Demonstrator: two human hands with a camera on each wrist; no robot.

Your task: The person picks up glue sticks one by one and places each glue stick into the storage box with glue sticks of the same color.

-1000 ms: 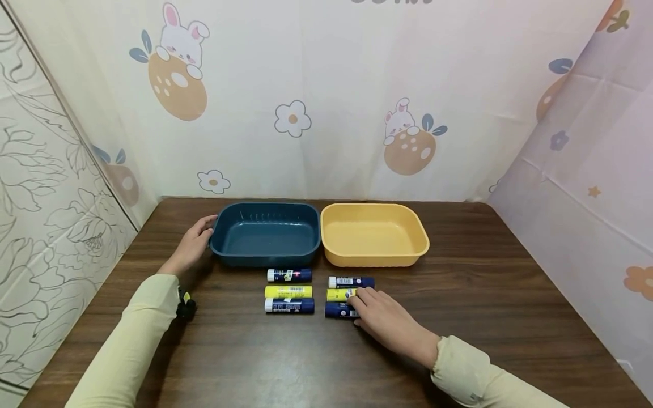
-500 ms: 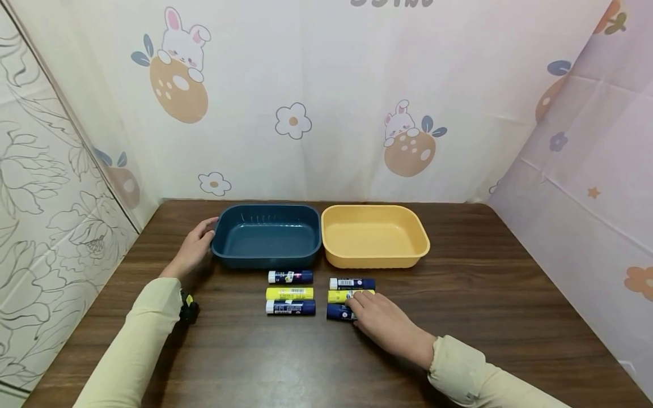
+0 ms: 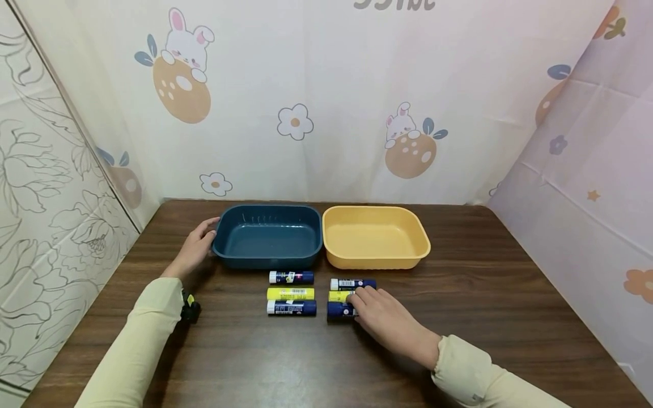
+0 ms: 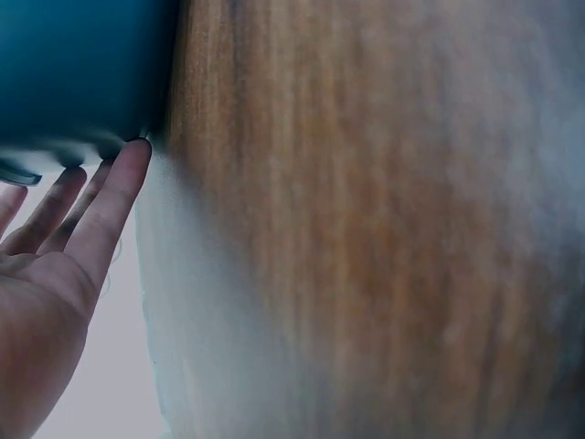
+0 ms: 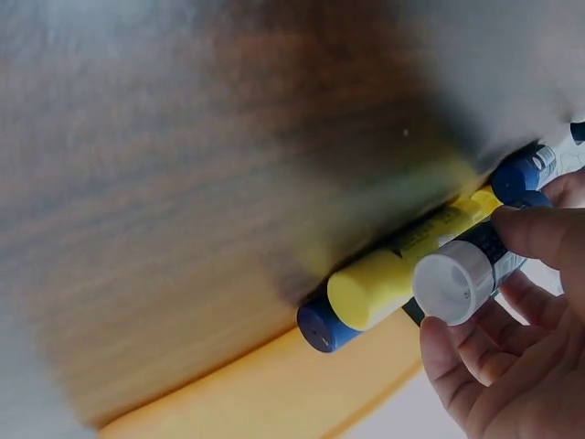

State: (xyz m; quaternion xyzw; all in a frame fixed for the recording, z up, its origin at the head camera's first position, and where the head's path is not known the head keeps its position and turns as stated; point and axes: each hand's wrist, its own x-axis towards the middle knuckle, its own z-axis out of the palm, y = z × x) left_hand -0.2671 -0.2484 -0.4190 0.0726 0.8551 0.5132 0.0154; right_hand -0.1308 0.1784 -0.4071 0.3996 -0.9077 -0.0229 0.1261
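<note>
In the head view my left hand (image 3: 196, 246) touches the left side of a dark blue plastic basin (image 3: 267, 263). Its fingers look straight against the basin wall in the left wrist view. My right hand (image 3: 390, 320) holds the nearest navy glue stick (image 3: 339, 310) of the right-hand group; thumb and fingers go round it, and its white end (image 5: 452, 285) faces the right wrist camera. Just behind it lie a yellow glue stick (image 3: 338, 296), partly covered by my fingers, and another navy glue stick (image 3: 357, 284) with a white cap.
A yellow basin (image 3: 374, 263) stands right beside the blue one, at the table's back. Left of my right hand lie a navy glue stick (image 3: 292, 277), a yellow glue stick (image 3: 291, 293) and another navy glue stick (image 3: 293, 307). A printed curtain (image 3: 336, 68) hangs behind the table.
The fingers of my right hand have shifted slightly forward, covering more of the yellow glue stick. My left hand stays at the blue basin. The view has tilted a little.
</note>
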